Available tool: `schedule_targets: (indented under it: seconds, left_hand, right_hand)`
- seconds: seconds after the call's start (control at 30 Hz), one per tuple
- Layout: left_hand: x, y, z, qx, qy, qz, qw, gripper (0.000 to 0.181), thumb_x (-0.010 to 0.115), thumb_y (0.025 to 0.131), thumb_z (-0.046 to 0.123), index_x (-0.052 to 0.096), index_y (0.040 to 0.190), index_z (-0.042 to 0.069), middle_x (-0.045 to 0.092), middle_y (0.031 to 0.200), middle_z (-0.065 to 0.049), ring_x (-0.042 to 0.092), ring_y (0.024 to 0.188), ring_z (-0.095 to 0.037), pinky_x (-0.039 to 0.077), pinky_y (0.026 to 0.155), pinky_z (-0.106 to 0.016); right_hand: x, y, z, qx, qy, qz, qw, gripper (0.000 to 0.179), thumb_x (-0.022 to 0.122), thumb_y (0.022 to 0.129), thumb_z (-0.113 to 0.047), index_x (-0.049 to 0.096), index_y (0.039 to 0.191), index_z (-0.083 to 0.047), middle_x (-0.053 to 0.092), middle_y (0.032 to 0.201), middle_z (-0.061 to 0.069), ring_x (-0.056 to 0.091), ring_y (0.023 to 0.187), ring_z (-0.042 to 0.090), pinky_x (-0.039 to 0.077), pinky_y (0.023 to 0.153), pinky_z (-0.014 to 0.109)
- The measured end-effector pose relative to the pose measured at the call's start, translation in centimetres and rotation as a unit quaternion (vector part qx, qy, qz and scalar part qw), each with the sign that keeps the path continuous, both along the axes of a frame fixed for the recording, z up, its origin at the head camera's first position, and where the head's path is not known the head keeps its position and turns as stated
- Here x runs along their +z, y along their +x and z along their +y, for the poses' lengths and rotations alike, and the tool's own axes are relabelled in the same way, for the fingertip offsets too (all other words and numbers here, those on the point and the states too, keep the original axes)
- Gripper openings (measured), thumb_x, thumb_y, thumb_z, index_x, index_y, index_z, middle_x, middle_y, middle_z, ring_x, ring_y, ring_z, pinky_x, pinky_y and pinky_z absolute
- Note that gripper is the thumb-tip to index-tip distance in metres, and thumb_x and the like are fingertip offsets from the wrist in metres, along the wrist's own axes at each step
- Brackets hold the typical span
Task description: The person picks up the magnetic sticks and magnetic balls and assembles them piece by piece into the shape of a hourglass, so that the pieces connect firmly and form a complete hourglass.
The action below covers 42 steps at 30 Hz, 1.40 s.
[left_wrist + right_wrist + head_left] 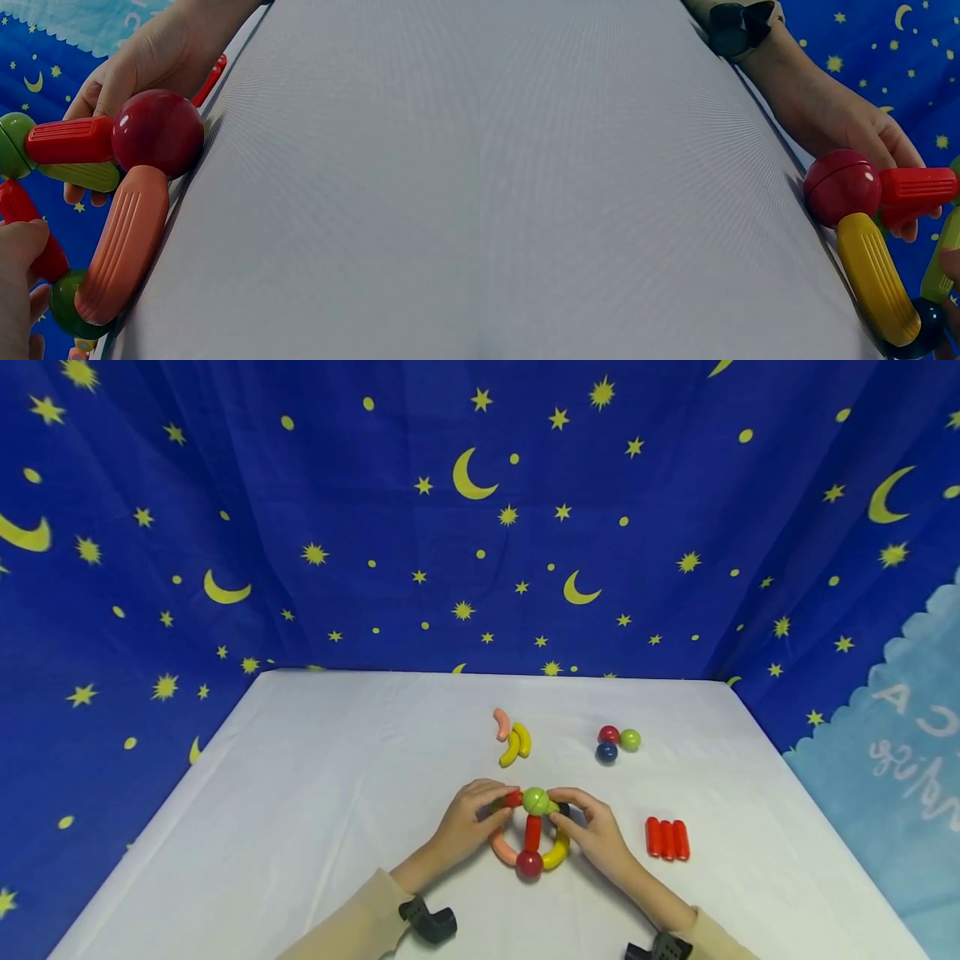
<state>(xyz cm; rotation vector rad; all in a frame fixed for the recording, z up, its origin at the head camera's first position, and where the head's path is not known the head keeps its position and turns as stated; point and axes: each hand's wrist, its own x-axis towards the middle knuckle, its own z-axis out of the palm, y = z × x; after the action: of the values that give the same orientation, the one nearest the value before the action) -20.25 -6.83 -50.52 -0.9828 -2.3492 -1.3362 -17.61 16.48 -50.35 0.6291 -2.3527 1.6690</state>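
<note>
A toy of balls and ribbed sticks stands on the table between the hands. Its light green ball (536, 801) is at the top, above an upright red stick (532, 833) and a dark red ball (529, 864). A curved pink stick (127, 244) joins that ball to a dark green ball (75, 304); a curved yellow stick (877, 279) leads to a dark blue ball (928, 330). My left hand (474, 817) pinches a slanting red stick (34, 232) on the left side. My right hand (597, 832) pinches a light green stick (940, 262) on the right.
Behind the toy lie a curved pink stick (501, 724) and two curved yellow sticks (523, 739). Red (609, 734), green (630, 740) and blue balls (607, 752) cluster at back right. Three red sticks (667, 839) lie side by side at right on the white tablecloth (337, 793).
</note>
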Motion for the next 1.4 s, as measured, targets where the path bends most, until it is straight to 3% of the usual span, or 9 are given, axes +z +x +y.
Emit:
schedule_targets:
  seconds: [0.17,0.27,0.4,0.53,0.63,1.0,1.27,1.4]
  left_hand:
    - [0.10,0.21,-0.14,-0.002,-0.041,0.054,0.9977,0.031,0.070,0.085,0.017,0.069,0.115,0.011,0.071,0.106,-0.001,0.061,0.107,-0.018,0.047,0.094,-0.037]
    - [0.15,0.28,-0.13,0.000,-0.053,0.066,0.9965,0.030,0.070,0.084,0.017,0.069,0.114,0.011,0.071,0.106,0.000,0.061,0.106,-0.017,0.047,0.093,-0.037]
    - [0.22,0.26,0.03,0.007,-0.057,0.047,0.9972,0.029,0.068,0.086,0.016,0.068,0.114,0.010,0.070,0.106,0.000,0.062,0.104,-0.016,0.049,0.091,-0.035]
    - [0.55,0.39,0.14,0.027,-0.048,-0.011,0.9984,0.028,0.064,0.090,0.017,0.065,0.117,0.012,0.069,0.108,0.000,0.060,0.105,-0.014,0.050,0.091,-0.032]
    - [0.66,0.45,0.15,0.036,-0.041,-0.035,0.9979,0.028,0.062,0.092,0.018,0.064,0.119,0.012,0.068,0.110,0.001,0.059,0.105,-0.012,0.050,0.090,-0.031]
    - [0.43,0.51,-0.01,0.013,-0.047,0.004,0.9988,0.026,0.067,0.087,0.013,0.066,0.113,0.011,0.068,0.105,0.001,0.061,0.101,-0.013,0.050,0.089,-0.030]
    - [0.56,0.56,-0.10,0.007,-0.039,0.002,0.9992,0.026,0.067,0.087,0.014,0.066,0.113,0.011,0.069,0.105,0.001,0.061,0.101,-0.013,0.051,0.089,-0.030]
    - [0.62,0.63,-0.11,0.007,-0.028,-0.008,0.9996,0.027,0.068,0.087,0.014,0.067,0.114,0.011,0.069,0.106,0.001,0.061,0.101,-0.013,0.050,0.089,-0.029]
  right_hand:
    - [-0.11,-0.02,-0.06,0.004,0.002,-0.001,1.0000,0.025,0.063,0.089,-0.007,0.064,0.114,-0.005,0.069,0.112,0.002,0.055,0.112,-0.006,0.036,0.100,0.010]
    - [-0.08,-0.01,-0.13,0.008,0.000,-0.003,1.0000,0.025,0.063,0.089,-0.006,0.064,0.114,-0.005,0.068,0.112,0.001,0.055,0.112,-0.006,0.035,0.100,0.010]
    - [0.09,-0.12,-0.32,0.005,0.002,-0.011,0.9999,0.025,0.063,0.090,-0.008,0.064,0.114,-0.006,0.069,0.112,0.005,0.055,0.112,-0.005,0.034,0.101,0.010]
    - [0.16,-0.26,-0.51,0.004,0.005,-0.012,0.9999,0.024,0.063,0.090,-0.009,0.064,0.114,-0.007,0.069,0.112,0.007,0.055,0.111,-0.005,0.036,0.100,0.011]
    - [0.11,-0.26,-0.52,0.004,0.004,-0.011,0.9999,0.024,0.063,0.090,-0.008,0.064,0.114,-0.006,0.069,0.112,0.006,0.055,0.111,-0.005,0.036,0.100,0.011]
    - [0.29,-0.11,-0.56,-0.008,0.010,-0.025,0.9996,0.023,0.063,0.091,-0.011,0.065,0.113,-0.008,0.069,0.111,0.006,0.055,0.110,-0.005,0.033,0.101,0.010]
    - [0.26,-0.03,-0.38,-0.016,0.014,-0.019,0.9996,0.023,0.063,0.091,-0.012,0.065,0.114,-0.009,0.070,0.110,0.007,0.057,0.109,-0.003,0.038,0.099,0.013]
    - [0.70,0.14,0.18,-0.044,0.011,-0.003,0.9990,0.020,0.063,0.090,-0.008,0.067,0.109,-0.009,0.070,0.107,0.008,0.059,0.105,-0.002,0.043,0.095,0.014]
